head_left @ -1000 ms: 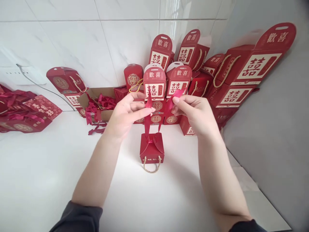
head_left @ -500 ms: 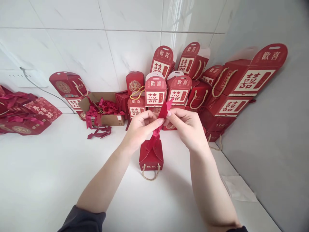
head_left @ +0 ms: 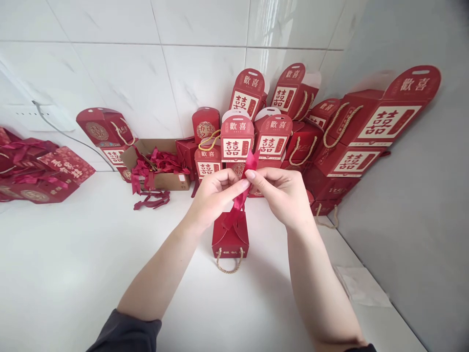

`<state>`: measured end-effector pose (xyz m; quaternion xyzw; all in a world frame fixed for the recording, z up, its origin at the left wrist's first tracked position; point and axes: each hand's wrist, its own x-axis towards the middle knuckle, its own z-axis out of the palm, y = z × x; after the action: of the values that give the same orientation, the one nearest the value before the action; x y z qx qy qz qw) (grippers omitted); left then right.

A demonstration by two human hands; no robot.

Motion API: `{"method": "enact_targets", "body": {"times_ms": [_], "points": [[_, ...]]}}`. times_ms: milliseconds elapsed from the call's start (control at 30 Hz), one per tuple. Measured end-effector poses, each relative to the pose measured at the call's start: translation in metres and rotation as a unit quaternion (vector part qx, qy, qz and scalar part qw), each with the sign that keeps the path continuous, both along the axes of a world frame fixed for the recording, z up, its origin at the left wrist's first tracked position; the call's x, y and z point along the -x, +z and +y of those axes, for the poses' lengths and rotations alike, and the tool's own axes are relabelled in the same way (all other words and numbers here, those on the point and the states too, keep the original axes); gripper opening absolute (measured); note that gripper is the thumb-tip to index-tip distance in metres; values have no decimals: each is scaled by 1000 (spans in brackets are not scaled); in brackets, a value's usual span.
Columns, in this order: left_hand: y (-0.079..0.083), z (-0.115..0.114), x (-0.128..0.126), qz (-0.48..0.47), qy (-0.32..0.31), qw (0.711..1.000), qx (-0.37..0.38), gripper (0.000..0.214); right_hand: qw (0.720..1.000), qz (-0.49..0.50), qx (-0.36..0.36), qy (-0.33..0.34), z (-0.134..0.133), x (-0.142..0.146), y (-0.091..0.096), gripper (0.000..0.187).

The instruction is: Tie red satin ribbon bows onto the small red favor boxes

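In the head view, a small red box (head_left: 230, 244) stands on the white table (head_left: 91, 274), in the middle of the scene and nearer than the other boxes. Its curved flaps are folded down on top, so I judge the closing of the box to be done. A red ribbon (head_left: 241, 200) rises from these flaps. The left hand (head_left: 214, 200) pinches it between thumb and fingers; the right hand (head_left: 284, 195) also grips it with the thumb tip, just beside the left thumb. No finished bow can be seen, so the tying seems only partly done; whether a knot is begun, the fingers hide.

The ribbon is flat, soft and shiny like satin. The box is of smooth, stiff card, with a twisted rope handle (head_left: 227, 272) hanging at the near side. Far left of it, an open brown carton (head_left: 166, 183) holds tangled ribbons (head_left: 163, 164). At the far right, larger red boxes (head_left: 342, 134) with rounded upright flaps are stacked.
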<state>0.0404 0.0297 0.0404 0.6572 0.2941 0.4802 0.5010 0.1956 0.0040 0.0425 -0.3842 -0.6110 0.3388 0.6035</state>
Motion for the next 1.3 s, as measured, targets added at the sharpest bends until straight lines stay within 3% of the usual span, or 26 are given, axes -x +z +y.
{"method": "enact_targets", "body": {"times_ms": [167, 267, 367, 467, 600, 700, 833, 967, 1300], "points": [[3, -2, 4, 17, -32, 999, 2, 25, 999, 23, -25, -36, -1, 1, 1, 27], [2, 2, 11, 38, -119, 991, 36, 27, 995, 15, -55, -85, -4, 0, 8, 28], [-9, 17, 20, 53, -214, 974, 47, 36, 989, -3, -97, -109, -6, 1, 18, 27], [-28, 37, 30, 67, -259, 963, 31, 36, 986, -28, -122, -110, -7, 3, 25, 27], [-54, 54, 40, 160, -252, 950, -92, 15, 989, -34, -111, -92, -4, 4, 22, 29], [-68, 53, 40, 178, -271, 937, -131, 12, 994, -14, -89, -65, -1, 5, 16, 29], [-82, 41, 30, 170, -313, 925, -131, 23, 995, -2, -85, -56, 0, 5, 12, 29], [-92, 35, 20, 171, -323, 921, -136, 19, 995, 0, -83, -61, -2, 5, 10, 29], [-115, 48, 20, 159, -339, 926, -54, 17, 988, 1, -122, -96, -2, 3, 7, 27]]}}
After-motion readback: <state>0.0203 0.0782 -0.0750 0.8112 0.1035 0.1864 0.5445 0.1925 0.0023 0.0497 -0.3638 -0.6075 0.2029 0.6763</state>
